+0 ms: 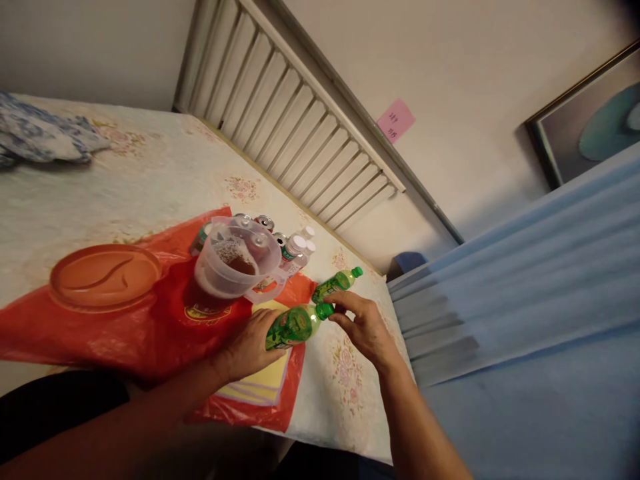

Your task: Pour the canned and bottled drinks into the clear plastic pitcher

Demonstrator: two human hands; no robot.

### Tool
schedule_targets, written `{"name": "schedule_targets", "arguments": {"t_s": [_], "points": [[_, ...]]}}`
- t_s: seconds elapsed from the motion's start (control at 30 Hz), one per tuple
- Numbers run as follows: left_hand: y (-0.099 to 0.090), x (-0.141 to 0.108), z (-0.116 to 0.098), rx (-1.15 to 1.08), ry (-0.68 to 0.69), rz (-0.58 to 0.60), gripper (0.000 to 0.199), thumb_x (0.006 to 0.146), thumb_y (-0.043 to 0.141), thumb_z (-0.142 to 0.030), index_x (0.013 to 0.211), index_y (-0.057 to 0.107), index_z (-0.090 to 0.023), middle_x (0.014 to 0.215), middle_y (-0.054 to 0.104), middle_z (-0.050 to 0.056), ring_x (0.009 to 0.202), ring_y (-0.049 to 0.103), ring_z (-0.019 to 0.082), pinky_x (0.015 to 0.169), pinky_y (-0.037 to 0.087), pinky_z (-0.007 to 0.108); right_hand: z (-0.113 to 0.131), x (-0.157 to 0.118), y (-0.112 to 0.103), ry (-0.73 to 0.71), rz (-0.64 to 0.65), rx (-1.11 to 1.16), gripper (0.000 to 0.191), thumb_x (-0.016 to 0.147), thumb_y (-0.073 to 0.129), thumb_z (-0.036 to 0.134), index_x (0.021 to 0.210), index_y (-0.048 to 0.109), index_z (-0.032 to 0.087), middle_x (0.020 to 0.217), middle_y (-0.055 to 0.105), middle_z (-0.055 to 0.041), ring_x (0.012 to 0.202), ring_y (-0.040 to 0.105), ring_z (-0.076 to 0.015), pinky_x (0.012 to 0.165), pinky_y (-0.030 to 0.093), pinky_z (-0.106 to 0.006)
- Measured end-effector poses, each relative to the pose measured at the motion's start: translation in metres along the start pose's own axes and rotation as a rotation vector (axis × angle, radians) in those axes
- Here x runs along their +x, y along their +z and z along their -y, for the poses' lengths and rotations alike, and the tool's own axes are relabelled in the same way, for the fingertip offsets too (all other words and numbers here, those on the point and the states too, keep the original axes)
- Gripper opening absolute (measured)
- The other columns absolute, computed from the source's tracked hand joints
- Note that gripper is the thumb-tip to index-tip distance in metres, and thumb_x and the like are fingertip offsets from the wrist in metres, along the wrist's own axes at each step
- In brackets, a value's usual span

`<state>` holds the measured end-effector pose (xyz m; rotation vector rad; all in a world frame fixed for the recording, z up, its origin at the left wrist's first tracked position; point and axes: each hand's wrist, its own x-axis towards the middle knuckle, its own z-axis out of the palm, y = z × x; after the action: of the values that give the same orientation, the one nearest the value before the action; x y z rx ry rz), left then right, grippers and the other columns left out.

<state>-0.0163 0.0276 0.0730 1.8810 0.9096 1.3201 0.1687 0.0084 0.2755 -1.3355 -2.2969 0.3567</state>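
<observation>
My left hand (253,347) is wrapped round the body of a green drink bottle (295,327), which is tilted with its neck to the right. At that end, the thumb and fingers of my right hand (361,325) pinch the green bottle cap (325,311), which sits on the neck. Just behind stands a second green bottle (334,285), capped. To the left, a clear plastic pitcher (240,260) holds a brown, foamy liquid. Beneath the work lies a red plastic bag (175,333) with a yellow panel.
An orange lid (106,277) lies on the bag at left. Several cans (264,222) and white-capped bottles (299,247) stand behind the pitcher. Blue-patterned cloth (45,133) rests on the flowered tablecloth (165,157). A radiator (295,113) lines the wall; a blue curtain (520,280) hangs at right.
</observation>
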Motion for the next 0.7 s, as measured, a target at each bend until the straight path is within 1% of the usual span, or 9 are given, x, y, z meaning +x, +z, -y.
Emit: {"name": "schedule_targets", "arguments": {"t_s": [0.17,0.33,0.47,0.7], "points": [[0.0025,-0.0009,0.0034,0.009,0.026,-0.016,0.048,0.073,0.071,-0.025,0.119,0.059,-0.019,0.114,0.069,0.011,0.107,0.065,0.030,0.096,0.054,0.045,-0.0016,0.0003,0.0009,-0.002,0.043,0.008,0.016,0.093,0.068,0.029,0.106,0.075,0.023,0.097,0.075,-0.0057,0.083,0.068,-0.0191,0.081,0.056,-0.033],[0.0050,-0.0020,0.0069,0.020,0.002,-0.015,0.055,0.068,0.072,-0.021,0.121,0.059,-0.021,0.116,0.069,0.010,0.110,0.064,0.031,0.100,0.053,0.047,-0.0054,-0.0005,0.0028,0.005,0.037,-0.006,0.014,0.093,0.068,0.029,0.104,0.075,0.024,0.097,0.075,-0.0059,0.087,0.069,-0.0203,0.084,0.056,-0.034],[0.0060,-0.0023,0.0077,0.021,-0.001,0.001,0.055,0.068,0.071,-0.020,0.122,0.059,-0.022,0.117,0.069,0.010,0.112,0.064,0.031,0.101,0.052,0.047,-0.0027,-0.0004,0.0023,0.000,0.059,-0.028,0.014,0.093,0.068,0.027,0.104,0.076,0.024,0.098,0.075,-0.0063,0.088,0.070,-0.0207,0.085,0.056,-0.034],[0.0067,-0.0016,0.0086,0.017,-0.003,-0.016,0.055,0.067,0.072,-0.021,0.120,0.059,-0.023,0.116,0.069,0.008,0.111,0.064,0.030,0.100,0.053,0.047,-0.0026,-0.0039,0.0053,-0.015,0.009,-0.043,0.018,0.093,0.067,0.025,0.108,0.075,0.026,0.104,0.077,-0.0068,0.095,0.071,-0.0230,0.090,0.057,-0.037]]}}
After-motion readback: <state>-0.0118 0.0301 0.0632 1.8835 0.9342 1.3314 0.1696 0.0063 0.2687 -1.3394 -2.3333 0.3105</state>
